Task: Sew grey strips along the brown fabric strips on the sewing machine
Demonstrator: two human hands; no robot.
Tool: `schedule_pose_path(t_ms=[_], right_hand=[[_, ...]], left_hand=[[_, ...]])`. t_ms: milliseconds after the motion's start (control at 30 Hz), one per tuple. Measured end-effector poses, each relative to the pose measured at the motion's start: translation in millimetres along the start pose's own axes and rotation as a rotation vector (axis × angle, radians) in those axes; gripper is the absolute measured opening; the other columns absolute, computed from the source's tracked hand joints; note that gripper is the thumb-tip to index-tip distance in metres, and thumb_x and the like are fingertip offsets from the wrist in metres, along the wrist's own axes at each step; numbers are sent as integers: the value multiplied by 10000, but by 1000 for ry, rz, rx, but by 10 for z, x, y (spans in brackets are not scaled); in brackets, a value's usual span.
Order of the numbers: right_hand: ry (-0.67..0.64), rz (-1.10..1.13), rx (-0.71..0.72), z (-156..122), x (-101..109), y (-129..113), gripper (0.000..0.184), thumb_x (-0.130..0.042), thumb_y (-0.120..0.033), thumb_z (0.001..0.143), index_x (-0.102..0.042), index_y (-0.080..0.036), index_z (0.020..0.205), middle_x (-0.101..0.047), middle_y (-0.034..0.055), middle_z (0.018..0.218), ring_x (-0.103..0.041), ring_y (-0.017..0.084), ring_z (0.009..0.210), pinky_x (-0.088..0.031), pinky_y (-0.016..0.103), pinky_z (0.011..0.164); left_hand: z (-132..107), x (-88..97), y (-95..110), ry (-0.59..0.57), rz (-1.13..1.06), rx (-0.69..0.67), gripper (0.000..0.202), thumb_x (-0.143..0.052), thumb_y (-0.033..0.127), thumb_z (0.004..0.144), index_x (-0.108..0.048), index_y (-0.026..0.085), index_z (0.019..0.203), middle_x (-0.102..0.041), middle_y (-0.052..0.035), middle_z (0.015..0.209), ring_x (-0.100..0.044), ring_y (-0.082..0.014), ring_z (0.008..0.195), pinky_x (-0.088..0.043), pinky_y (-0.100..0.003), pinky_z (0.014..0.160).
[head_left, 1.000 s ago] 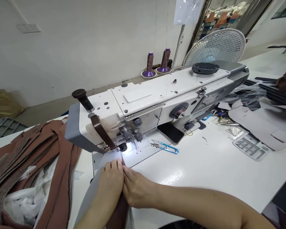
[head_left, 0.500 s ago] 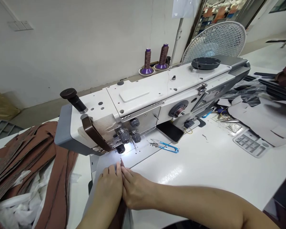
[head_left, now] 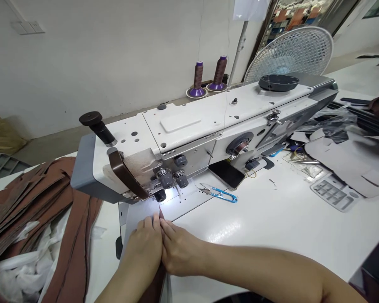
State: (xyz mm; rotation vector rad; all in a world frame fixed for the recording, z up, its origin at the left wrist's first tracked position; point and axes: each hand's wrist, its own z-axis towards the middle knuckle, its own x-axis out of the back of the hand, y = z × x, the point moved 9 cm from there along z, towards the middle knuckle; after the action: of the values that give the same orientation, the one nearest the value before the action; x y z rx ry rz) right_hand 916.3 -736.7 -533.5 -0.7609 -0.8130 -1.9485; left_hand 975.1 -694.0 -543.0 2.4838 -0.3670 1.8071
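Note:
Side by side in front of the sewing machine point(head_left: 189, 130), both hands press on a brown strip of material point(head_left: 154, 288) with a pale grey side. My left hand point(head_left: 145, 244) lies on the strip's left part, its fingers together near the edge. Touching it, my right hand point(head_left: 180, 248) pinches the same edge with thumb and fingers. The strip's narrow tip points at the lit needle area under the machine head. Most of the piece between the hands is hidden. Blue thread snips point(head_left: 222, 194) lie on the table to the right of the needle area.
Stacked brown strips point(head_left: 78, 235) and white wrapping point(head_left: 22, 269) fill the left side. A dark phone point(head_left: 227, 173) lies under the machine arm. Pale cut pieces point(head_left: 344, 155) and a grey template point(head_left: 333, 192) are at right. Two thread cones point(head_left: 198, 80) and a fan point(head_left: 290, 54) stand behind.
The camera view has shifted slightly. Both hands keep their hold on the brown strip, almost in the same place before the needle area.

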Motion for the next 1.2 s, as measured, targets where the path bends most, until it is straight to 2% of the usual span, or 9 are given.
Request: schedule_pose_path(t_ms=[200, 333, 500, 633, 900, 1067, 1167, 1200], right_hand=[[39, -16, -31, 4, 38, 45, 293, -499, -125, 790, -679, 36, 956, -690, 294, 985, -670, 384, 939, -451, 569, 936], [15, -51, 18, 9, 36, 2, 270, -505, -120, 801, -679, 24, 948, -693, 285, 994, -675, 365, 933, -432, 571, 977], [-7, -74, 31, 20, 5, -17, 266, -507, -143, 822, -678, 13, 953, -694, 282, 995, -674, 359, 935, -400, 607, 1014], [34, -55, 2, 23, 29, -26, 259, -506, -133, 799, -677, 12, 930, -702, 273, 957, -679, 365, 920, -421, 586, 1004], [13, -3, -39, 21, 25, 9, 290, -466, -102, 825, -661, 38, 988, -690, 287, 989, -676, 367, 944, -444, 573, 991], [9, 43, -42, 10, 99, -48, 353, -491, -106, 836, -626, 73, 1108, -653, 296, 1117, -628, 355, 1092, -467, 499, 1028], [106, 139, -109, -126, 114, -91, 458, -494, -90, 819, -571, 35, 1253, -627, 240, 1224, -588, 334, 1170, -533, 433, 968], [134, 180, -116, -162, 48, -71, 468, -494, -103, 829, -567, 4, 1278, -642, 211, 1216, -601, 326, 1151, -561, 419, 923]], left_hand=[[6, -10, 0, -151, -1, 36, 531, -267, -3, 889, -429, 26, 1394, -600, -215, 1178, -603, -253, 1057, -525, -353, 820], [-10, -5, -3, -228, -6, 59, 536, -232, 16, 923, -355, 13, 1445, -566, -221, 1257, -568, -260, 1148, -508, -346, 883], [-14, 22, 7, -243, -27, 38, 526, -266, 14, 922, -386, 21, 1433, -555, -216, 1291, -556, -259, 1170, -482, -353, 946], [-10, 3, -6, -246, -55, 23, 526, -281, 17, 918, -388, 20, 1433, -555, -213, 1300, -549, -254, 1178, -467, -355, 974], [-3, -12, -6, -262, -110, -10, 551, -277, 39, 906, -352, 7, 1450, -554, -211, 1299, -525, -270, 1200, -442, -365, 995], [-31, 5, -55, -182, -280, 78, 541, -227, 71, 912, -414, 23, 1418, -564, -222, 1270, -543, -310, 1163, -436, -433, 984], [-139, -9, -1, -67, -533, 77, 448, -310, 112, 903, -556, 10, 1263, -606, -245, 1143, -579, -329, 1056, -454, -475, 916], [-156, 8, -15, -12, -568, 89, 388, -384, 145, 898, -597, 42, 1205, -622, -218, 1105, -587, -309, 1024, -470, -449, 887]])
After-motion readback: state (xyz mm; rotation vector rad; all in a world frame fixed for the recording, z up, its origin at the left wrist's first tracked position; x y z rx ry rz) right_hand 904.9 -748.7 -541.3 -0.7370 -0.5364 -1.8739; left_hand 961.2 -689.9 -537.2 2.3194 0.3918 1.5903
